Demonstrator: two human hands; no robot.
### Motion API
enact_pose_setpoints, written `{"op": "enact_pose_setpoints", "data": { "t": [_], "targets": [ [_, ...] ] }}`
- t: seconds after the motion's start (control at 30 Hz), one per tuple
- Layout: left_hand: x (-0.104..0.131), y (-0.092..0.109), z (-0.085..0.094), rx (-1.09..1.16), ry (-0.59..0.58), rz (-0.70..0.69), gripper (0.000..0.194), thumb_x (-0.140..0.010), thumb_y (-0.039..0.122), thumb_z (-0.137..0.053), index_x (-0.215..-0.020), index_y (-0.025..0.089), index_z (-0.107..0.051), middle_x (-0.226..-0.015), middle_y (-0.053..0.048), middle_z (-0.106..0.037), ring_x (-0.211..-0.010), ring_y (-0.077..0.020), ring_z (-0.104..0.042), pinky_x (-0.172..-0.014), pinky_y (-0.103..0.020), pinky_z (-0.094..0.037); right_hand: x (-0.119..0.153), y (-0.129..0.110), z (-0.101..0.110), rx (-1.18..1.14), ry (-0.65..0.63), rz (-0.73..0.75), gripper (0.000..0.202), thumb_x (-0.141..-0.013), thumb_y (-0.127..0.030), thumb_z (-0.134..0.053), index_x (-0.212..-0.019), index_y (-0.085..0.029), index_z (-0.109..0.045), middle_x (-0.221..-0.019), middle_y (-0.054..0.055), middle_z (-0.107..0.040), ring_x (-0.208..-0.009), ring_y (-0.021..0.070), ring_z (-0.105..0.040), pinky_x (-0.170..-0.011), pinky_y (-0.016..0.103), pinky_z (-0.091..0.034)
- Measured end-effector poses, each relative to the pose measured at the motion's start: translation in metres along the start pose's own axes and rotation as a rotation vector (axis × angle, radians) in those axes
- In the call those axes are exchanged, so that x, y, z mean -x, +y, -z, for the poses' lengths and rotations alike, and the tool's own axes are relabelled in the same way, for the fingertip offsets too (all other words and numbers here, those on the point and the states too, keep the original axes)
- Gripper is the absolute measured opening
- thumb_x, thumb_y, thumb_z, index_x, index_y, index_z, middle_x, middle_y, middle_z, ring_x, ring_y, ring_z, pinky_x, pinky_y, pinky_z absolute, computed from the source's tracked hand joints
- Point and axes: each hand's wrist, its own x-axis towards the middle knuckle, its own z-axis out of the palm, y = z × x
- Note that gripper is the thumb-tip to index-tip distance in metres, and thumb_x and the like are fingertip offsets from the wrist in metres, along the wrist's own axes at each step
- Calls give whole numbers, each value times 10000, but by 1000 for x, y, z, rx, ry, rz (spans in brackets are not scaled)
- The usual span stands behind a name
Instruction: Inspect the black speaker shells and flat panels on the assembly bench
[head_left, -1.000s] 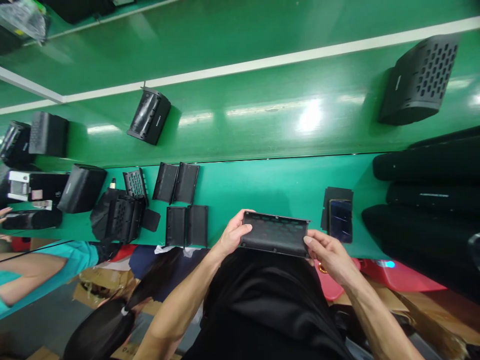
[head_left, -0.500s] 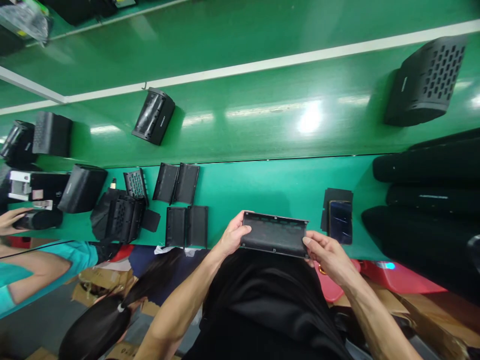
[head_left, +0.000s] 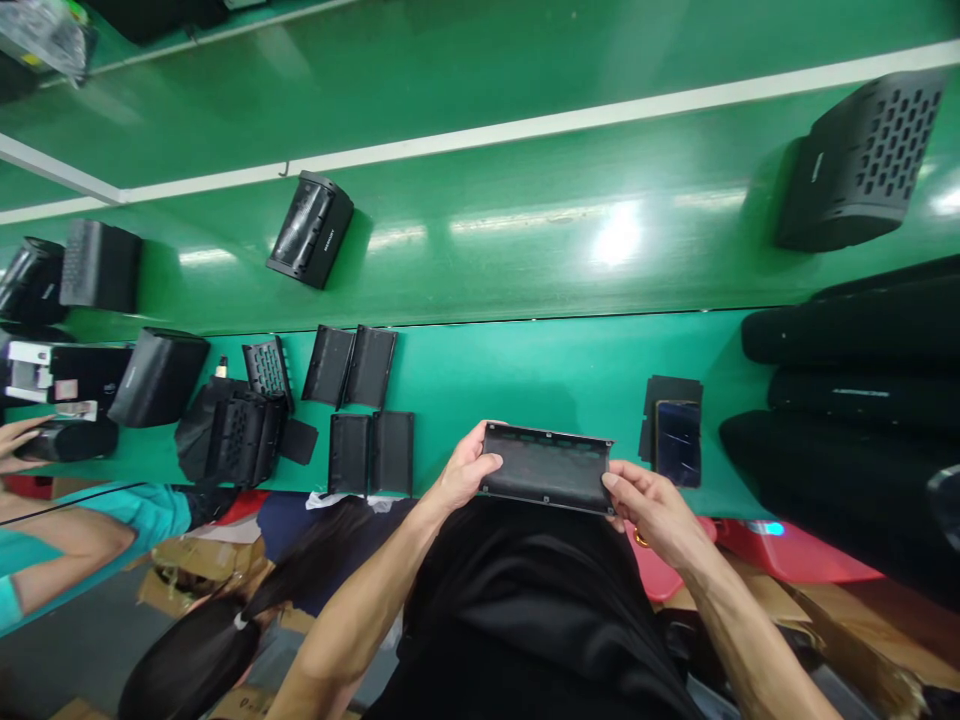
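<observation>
Between my two hands I hold a black plastic speaker grille panel, its hollow inner side turned up, with a raised rim and small screw posts. My left hand grips its left end, thumb over the rim. At the right end, my right hand pinches the edge between thumb and fingers. Left of my left hand, several similar black panels lie on the green bench: one pair behind and one pair in front. A phone rests on dark flat sheets right of my right hand.
Large black cases fill the bench's right end. Speaker housings stand at the back left and back right. More housings and loose grilles crowd the left. A co-worker's hand and a second person's head are at left.
Both hands keep the same hold on the panel, which stays nearly in place. The view has shifted very slightly.
</observation>
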Motion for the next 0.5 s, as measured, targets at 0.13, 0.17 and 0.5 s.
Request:
{"op": "enact_pose_setpoints", "data": {
  "t": [0.13,0.17,0.5],
  "targets": [
    [-1,-2,2,19,-10,12,455,-676,267,-730,-1119,192,-659,-956,-36,-710,-803,-180,-622,-764,-282,-478,1,2,2,13,6,6,514,-786,-689,-816,-891,-209,-667,-512,-57,-555,-417,128,-504,-473,263,-381],
    [-1,-2,3,25,-14,15,464,-675,268,-733,-1126,192,-658,-961,-34,-708,-796,-174,-618,-749,-273,-476,1,1,2,17,5,7,516,-789,-691,-813,-896,-208,-666,-515,-56,-560,-420,129,-507,-476,264,-379],
    [-2,0,4,45,-33,1,538,-648,266,-715,-1176,189,-645,-955,-26,-693,-794,-172,-616,-716,-256,-481,1,-1,1,77,8,26,530,-799,-733,-770,-876,-222,-653,-542,-41,-599,-460,153,-553,-505,282,-359]
  ]
}}
